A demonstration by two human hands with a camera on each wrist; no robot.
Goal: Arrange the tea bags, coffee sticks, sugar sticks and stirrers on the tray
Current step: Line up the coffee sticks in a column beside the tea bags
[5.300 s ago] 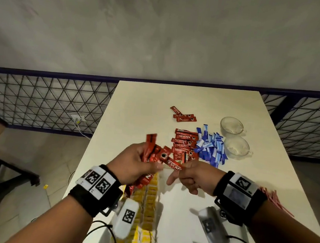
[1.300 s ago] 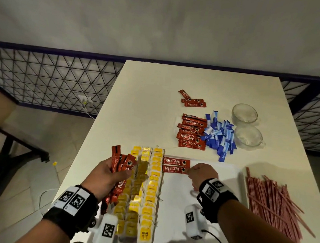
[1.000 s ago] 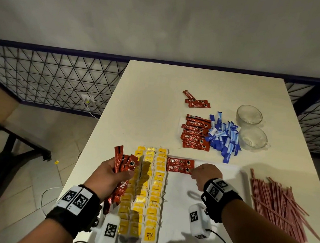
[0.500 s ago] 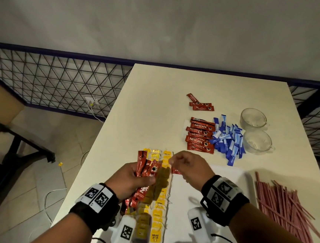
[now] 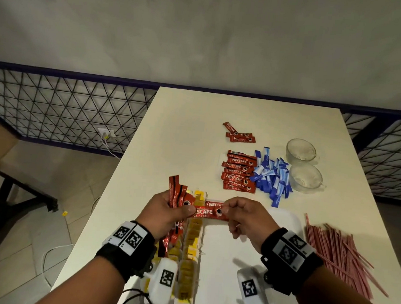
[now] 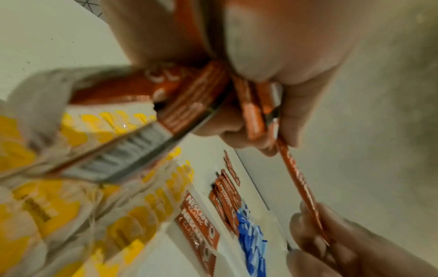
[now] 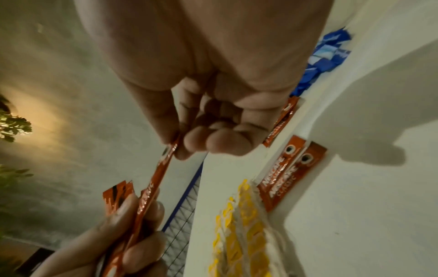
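My left hand (image 5: 177, 210) grips a bundle of red coffee sticks (image 5: 176, 194) above the rows of yellow tea bags (image 5: 192, 248) on the white tray (image 5: 283, 219). My right hand (image 5: 225, 211) pinches the right end of one coffee stick (image 5: 207, 213), held level; its left end lies under my left thumb. In the right wrist view, thumb and forefinger pinch that stick (image 7: 151, 187). Two coffee sticks (image 7: 284, 180) lie side by side on the tray beside the tea bags (image 7: 237, 234). The left wrist view shows the bundle (image 6: 237, 93) and the pinched stick (image 6: 298, 180).
More coffee sticks (image 5: 238, 174) and three loose ones (image 5: 238, 134) lie on the table beyond the tray, beside a heap of blue sugar sticks (image 5: 272, 180). Two glass cups (image 5: 300, 152) stand at the right. Pink stirrers (image 5: 338, 253) lie right of the tray.
A second ago my right hand rested by the two laid sticks on the tray. It went left to the bundle and now has one stick drawn out to the right.
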